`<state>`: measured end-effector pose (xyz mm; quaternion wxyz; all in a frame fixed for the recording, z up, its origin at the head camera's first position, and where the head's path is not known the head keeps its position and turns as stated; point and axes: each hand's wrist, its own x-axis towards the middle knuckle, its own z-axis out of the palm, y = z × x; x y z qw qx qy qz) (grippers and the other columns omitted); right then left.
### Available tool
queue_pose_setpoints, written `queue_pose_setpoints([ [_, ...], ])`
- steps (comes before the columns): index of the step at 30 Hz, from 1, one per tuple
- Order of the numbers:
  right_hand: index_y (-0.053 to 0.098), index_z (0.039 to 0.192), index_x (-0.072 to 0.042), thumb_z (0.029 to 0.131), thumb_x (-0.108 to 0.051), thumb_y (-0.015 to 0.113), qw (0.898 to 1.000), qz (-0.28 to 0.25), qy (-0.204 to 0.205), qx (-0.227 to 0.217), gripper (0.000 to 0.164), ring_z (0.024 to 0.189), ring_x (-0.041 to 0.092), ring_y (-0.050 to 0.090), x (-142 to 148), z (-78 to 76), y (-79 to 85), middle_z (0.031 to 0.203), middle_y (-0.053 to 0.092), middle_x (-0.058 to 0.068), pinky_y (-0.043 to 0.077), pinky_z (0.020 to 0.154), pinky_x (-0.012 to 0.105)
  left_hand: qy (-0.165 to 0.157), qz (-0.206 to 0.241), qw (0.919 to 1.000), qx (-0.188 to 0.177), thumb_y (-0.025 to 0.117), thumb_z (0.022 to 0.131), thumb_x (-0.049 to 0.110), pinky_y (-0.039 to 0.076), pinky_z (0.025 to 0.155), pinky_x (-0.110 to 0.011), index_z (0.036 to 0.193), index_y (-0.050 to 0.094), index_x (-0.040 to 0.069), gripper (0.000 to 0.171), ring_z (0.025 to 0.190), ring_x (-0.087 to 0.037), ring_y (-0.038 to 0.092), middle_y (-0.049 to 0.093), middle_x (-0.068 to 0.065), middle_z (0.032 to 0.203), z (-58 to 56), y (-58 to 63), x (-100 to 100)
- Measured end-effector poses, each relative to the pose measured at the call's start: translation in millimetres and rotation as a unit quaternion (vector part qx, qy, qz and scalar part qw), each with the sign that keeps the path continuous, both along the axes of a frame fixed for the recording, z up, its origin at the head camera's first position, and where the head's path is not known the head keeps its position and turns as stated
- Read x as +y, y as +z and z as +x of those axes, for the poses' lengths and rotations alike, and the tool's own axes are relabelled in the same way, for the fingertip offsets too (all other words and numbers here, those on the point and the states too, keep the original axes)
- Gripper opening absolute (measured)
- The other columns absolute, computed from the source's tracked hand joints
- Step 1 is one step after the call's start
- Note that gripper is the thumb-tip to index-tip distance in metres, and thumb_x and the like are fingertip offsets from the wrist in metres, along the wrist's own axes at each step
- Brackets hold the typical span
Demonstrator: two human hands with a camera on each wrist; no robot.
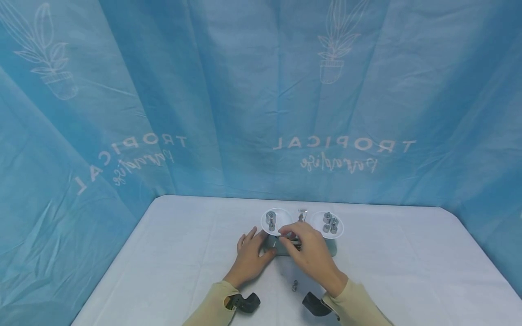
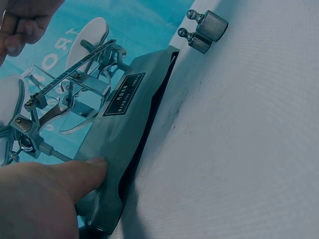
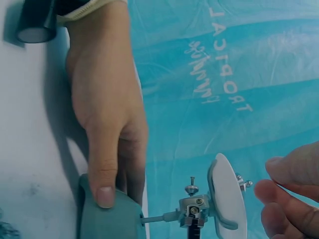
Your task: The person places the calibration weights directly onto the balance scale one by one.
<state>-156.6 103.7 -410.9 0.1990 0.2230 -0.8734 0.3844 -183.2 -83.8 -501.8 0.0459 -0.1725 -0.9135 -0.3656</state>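
A grey-green balance scale [image 1: 331,246] with two white pans stands on the table. My left hand [image 1: 249,260] holds the left end of its base, thumb on the front and fingers behind. Metal weights [image 1: 271,220] stand on the left pan [image 1: 281,213], and several weights [image 1: 331,222] on the right pan [image 1: 340,228]. My right hand [image 1: 307,246] is raised in front of the beam [image 2: 75,69], beside the left pan. Its thumb and index finger [image 3: 269,191] are bent toward each other with a small gap; I see nothing between them.
Two small knobbed weights [image 2: 212,26] stand close together on the white tablecloth [image 1: 195,253], in front of the scale. Black wrist devices [image 1: 244,302] are on both forearms. A blue printed curtain [image 1: 244,113] hangs behind and beside the table.
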Motion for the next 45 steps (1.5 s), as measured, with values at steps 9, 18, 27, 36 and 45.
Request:
queue_pose_setpoints([
  [9,0.074,0.096,-0.019,0.085,-0.007,0.080,0.999,-0.026,0.014,-0.030,0.018,0.078,0.002,0.058,9,12.7,-9.4,0.090,0.065,-0.015,0.056,0.068,0.023,0.003,-0.010,0.9999,-0.006,0.060,0.098,0.038,0.009,0.117,-0.069,0.149,0.046,0.005,0.063,0.147,-0.043,0.027,0.049,-0.013,0.151,-0.6,-2.2,0],
  [18,0.074,0.099,-0.016,0.087,-0.010,0.078,0.997,-0.007,0.028,-0.066,0.013,0.077,-0.001,0.057,19,21.4,-22.6,0.091,0.068,-0.012,0.052,0.064,0.022,0.004,-0.008,1.0000,0.003,0.062,0.098,0.038,0.010,0.116,-0.069,0.149,0.047,0.006,0.063,0.146,-0.043,0.028,0.050,-0.013,0.150,-1.9,-3.2,0],
  [27,0.074,0.099,-0.015,0.088,-0.008,0.077,0.993,-0.012,0.036,-0.114,0.013,0.078,0.000,0.056,27,28.9,-34.7,0.093,0.069,-0.013,0.052,0.063,0.023,0.004,-0.009,0.9999,0.008,0.062,0.097,0.038,0.011,0.116,-0.069,0.149,0.047,0.005,0.063,0.146,-0.043,0.029,0.051,-0.013,0.150,-2.8,-5.4,0],
  [36,0.072,0.097,-0.017,0.087,-0.010,0.078,0.991,-0.008,0.060,-0.119,0.012,0.077,0.001,0.055,34,35.3,-50.6,0.090,0.069,-0.008,0.051,0.064,0.023,0.005,-0.008,0.9999,0.006,0.062,0.097,0.036,0.010,0.116,-0.069,0.149,0.047,0.005,0.062,0.146,-0.044,0.029,0.051,-0.013,0.150,-1.7,-2.5,0],
  [45,0.073,0.097,-0.016,0.088,-0.013,0.077,0.988,0.000,0.061,-0.142,0.011,0.075,-0.002,0.055,40,42.2,-63.0,0.088,0.068,-0.013,0.051,0.064,0.023,0.003,-0.009,0.9999,0.006,0.062,0.097,0.036,0.010,0.116,-0.068,0.149,0.047,0.005,0.062,0.146,-0.043,0.028,0.051,-0.013,0.150,-1.8,-2.1,0],
])
